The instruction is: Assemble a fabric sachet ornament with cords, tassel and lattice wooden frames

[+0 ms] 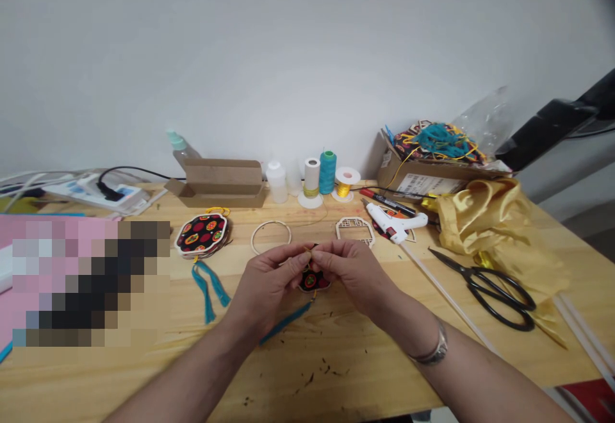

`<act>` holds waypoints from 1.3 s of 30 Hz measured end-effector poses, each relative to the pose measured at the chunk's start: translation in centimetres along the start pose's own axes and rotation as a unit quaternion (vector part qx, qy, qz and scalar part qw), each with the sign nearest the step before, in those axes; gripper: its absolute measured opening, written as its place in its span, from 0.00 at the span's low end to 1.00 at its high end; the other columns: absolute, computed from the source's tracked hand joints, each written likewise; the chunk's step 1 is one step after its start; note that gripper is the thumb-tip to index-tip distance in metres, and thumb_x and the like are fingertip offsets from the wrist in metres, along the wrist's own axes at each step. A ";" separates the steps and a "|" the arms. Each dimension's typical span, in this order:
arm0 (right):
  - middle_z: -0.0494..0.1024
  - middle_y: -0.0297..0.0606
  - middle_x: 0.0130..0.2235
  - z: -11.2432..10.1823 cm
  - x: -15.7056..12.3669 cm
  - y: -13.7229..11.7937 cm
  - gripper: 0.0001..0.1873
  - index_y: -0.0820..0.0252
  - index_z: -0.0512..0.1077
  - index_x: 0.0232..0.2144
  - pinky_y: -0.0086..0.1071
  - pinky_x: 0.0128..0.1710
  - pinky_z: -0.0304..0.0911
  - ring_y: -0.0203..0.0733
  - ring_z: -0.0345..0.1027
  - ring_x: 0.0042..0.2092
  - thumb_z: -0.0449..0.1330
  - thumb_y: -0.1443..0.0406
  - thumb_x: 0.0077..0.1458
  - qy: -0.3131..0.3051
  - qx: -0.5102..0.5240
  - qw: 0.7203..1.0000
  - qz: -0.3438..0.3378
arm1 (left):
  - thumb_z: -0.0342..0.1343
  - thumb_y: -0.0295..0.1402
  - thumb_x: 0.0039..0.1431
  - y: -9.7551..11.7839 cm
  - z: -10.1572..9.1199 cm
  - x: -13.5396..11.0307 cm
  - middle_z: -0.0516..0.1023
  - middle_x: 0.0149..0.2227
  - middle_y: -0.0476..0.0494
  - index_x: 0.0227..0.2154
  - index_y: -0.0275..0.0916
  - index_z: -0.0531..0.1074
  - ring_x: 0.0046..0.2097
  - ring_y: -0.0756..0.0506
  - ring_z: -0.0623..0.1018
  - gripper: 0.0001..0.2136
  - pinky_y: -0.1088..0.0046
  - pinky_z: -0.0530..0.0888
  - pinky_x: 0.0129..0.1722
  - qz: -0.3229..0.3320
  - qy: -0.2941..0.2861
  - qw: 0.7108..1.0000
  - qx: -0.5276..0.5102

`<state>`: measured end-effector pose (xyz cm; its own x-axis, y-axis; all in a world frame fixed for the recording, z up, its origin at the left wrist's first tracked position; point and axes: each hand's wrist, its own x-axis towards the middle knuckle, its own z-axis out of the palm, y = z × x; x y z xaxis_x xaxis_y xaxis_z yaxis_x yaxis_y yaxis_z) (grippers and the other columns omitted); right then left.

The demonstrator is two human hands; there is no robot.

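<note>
At the centre, my left hand and my right hand meet with thumbs and fingers pinched together. Between the fingertips a bit of thin yellowish cord shows at the top of a black fabric ornament with red and orange round motifs. The fingers partly cover the ornament. From its lower end a teal tassel hangs down to the left. Just beyond my left hand lies a thin wooden ring. A pale octagonal lattice frame lies past my right hand, which hides part of it.
A stack of similar ornaments sits left. Thread spools, bottles and an open cardboard box line the wall. Right are a white glue gun, black scissors, gold cloth and a filled carton.
</note>
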<state>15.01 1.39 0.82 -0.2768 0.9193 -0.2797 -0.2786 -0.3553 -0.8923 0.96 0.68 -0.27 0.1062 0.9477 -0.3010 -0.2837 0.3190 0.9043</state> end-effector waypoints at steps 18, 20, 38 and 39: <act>0.74 0.34 0.24 0.2 -0.1 0.2 0.09 0.65 0.73 0.24 0.28 0.27 0.60 0.32 0.64 0.25 0.63 0.62 0.41 0.003 -0.079 0.997 -0.026 | 0.66 0.31 0.40 0.5 0.1 0.0 0.68 0.18 0.54 0.25 0.34 0.77 0.20 0.57 0.62 0.08 0.81 0.62 0.22 -0.011 0.018 0.999 -0.038; 0.75 0.35 0.28 0.1 0.0 0.0 0.10 0.63 0.73 0.29 0.29 0.29 0.61 0.34 0.66 0.28 0.63 0.63 0.41 0.038 -0.122 0.990 -0.060 | 0.65 0.32 0.40 0.7 0.1 0.0 0.65 0.15 0.55 0.26 0.34 0.77 0.20 0.56 0.61 0.08 0.81 0.60 0.20 -0.005 0.016 1.000 -0.009; 0.73 0.33 0.25 -2.3 0.3 -1.0 0.10 0.63 0.75 0.30 0.27 0.28 0.61 0.32 0.66 0.26 0.62 0.61 0.47 -0.212 -0.130 0.968 -0.032 | 0.62 0.32 0.45 0.4 -0.7 -0.2 0.76 0.24 0.44 0.24 0.34 0.76 0.16 0.58 0.60 0.06 0.79 0.50 0.17 -0.092 -0.198 0.974 0.054; 0.73 0.33 0.25 -2.3 0.3 -1.0 0.10 0.63 0.74 0.28 0.27 0.28 0.61 0.32 0.66 0.25 0.62 0.61 0.47 -0.211 -0.131 0.968 -0.024 | 0.62 0.32 0.45 0.4 -0.7 -0.2 0.77 0.24 0.44 0.23 0.34 0.76 0.16 0.58 0.60 0.06 0.79 0.50 0.17 -0.098 -0.198 0.974 0.055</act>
<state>17.29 2.45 0.79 -0.6353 0.7637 -0.1149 -0.0731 -0.2075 -0.9755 0.13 0.65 -0.10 0.5137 0.7836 -0.3495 -0.1199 0.4689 0.8751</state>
